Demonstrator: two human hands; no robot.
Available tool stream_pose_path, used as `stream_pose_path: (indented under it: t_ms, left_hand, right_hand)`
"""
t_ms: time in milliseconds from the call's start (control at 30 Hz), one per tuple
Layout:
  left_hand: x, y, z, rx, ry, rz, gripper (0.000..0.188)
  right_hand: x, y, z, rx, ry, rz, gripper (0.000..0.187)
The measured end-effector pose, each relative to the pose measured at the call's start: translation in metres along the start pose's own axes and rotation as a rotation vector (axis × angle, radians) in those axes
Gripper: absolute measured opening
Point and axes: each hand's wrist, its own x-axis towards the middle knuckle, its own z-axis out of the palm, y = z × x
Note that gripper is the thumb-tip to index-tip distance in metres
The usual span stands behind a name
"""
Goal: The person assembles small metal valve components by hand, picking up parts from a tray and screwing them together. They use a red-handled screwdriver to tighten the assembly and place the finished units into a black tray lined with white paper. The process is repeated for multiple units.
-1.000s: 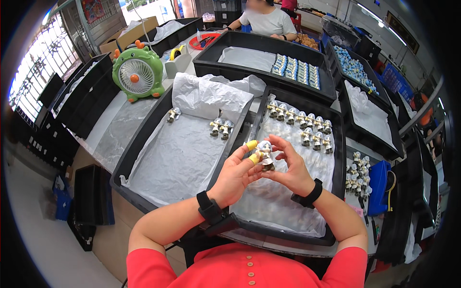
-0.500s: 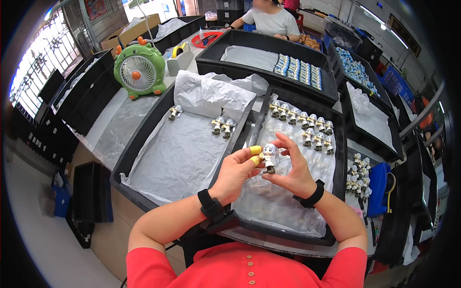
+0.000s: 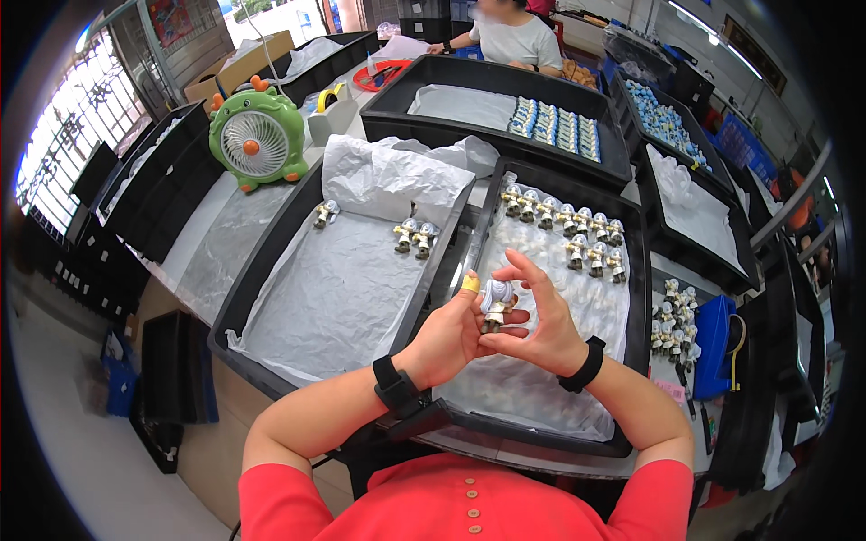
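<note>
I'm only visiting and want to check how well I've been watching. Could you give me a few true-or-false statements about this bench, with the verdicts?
1. The left hand holds a small figurine. True.
2. The right hand lies flat on the table. False: it is raised near the figurine, thumb and forefinger curved apart.
3. The paper-lined tray just left of the hands holds three more figurines. True.
4. The fan has a blue body. False: the fan's body is green, with an orange centre.
5. Both wrists wear black bands. True.
</note>
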Motion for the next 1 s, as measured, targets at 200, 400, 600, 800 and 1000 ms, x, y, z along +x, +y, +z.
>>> stream_pose_path:
  t_ms: [200,400,600,800,1000]
  left_hand:
    - [0.000,-0.005,-0.005,-0.033,0.015,-0.058,0.062]
    - [0.001,-0.001,0.002,0.103,0.011,0.021,0.046]
    - [0.000,-0.008,-0.001,0.226,0.034,0.247,0.043]
    - [-0.006,-0.003,0.003,0.331,0.026,0.281,0.041]
    - [-0.007,-0.002,0.004,0.330,0.024,0.251,0.041]
  right_hand:
    - [0.001,0.007,-0.002,-0.134,0.019,-0.103,0.102]
    - [0.001,0.002,0.000,-0.160,0.003,-0.213,0.096]
    - [0.001,0.009,-0.001,-0.166,-0.001,-0.216,0.085]
    - [0.002,0.005,-0.004,-0.178,0.078,-0.281,0.061]
    - [0.002,0.003,-0.006,-0.157,0.099,-0.272,0.054]
